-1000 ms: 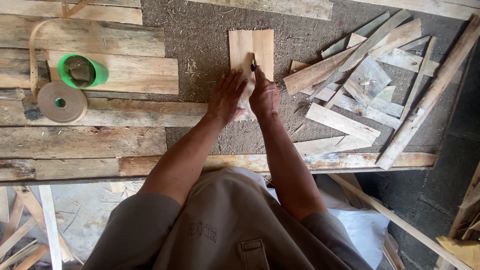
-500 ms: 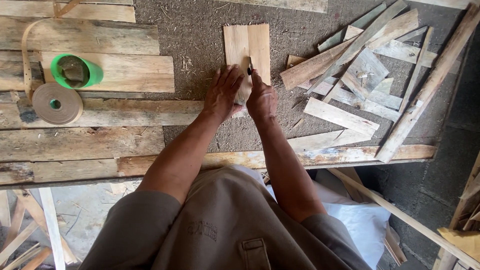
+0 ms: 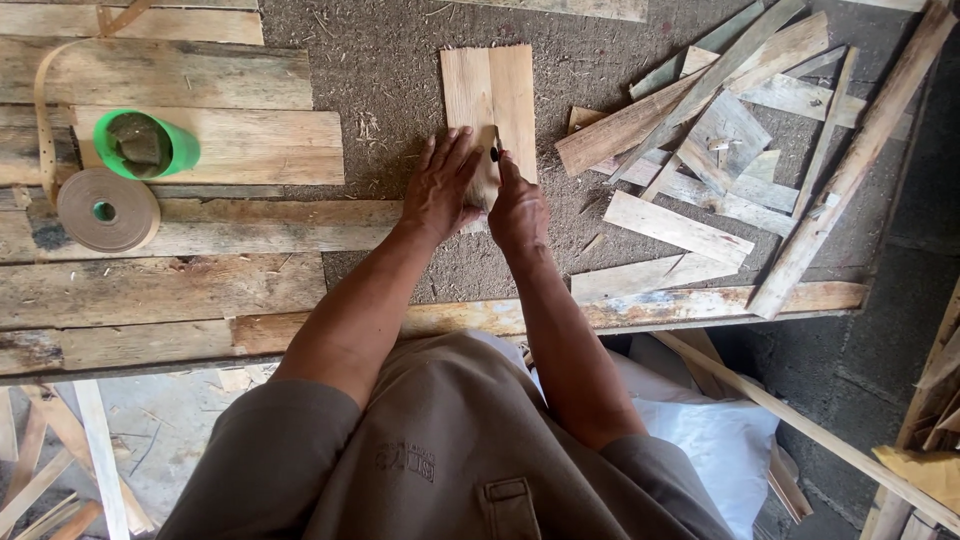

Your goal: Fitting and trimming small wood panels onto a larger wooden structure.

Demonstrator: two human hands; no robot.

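The board (image 3: 492, 100) lay flat on the gritty bench (image 3: 380, 70), and both hands sat at its near end. The left hand (image 3: 440, 185) pressed down on the board's near-left corner, fingers spread and flat. The right hand (image 3: 517, 210) was closed around a small dark-tipped tool (image 3: 494, 154), its tip touching the board near the middle seam.

Over the last second the hands barely shifted on the board; the tool tip stayed at much the same spot, so the marking or scoring there seemed to be going on rather than finished.

What the tool was could not be made out: only its dark tip showed above the fist. The board's near edge was hidden under the hands. Right of the board lay a heap of offcuts (image 3: 720, 150); well to its left, a tape roll (image 3: 107, 208) and a green ring (image 3: 148, 145).
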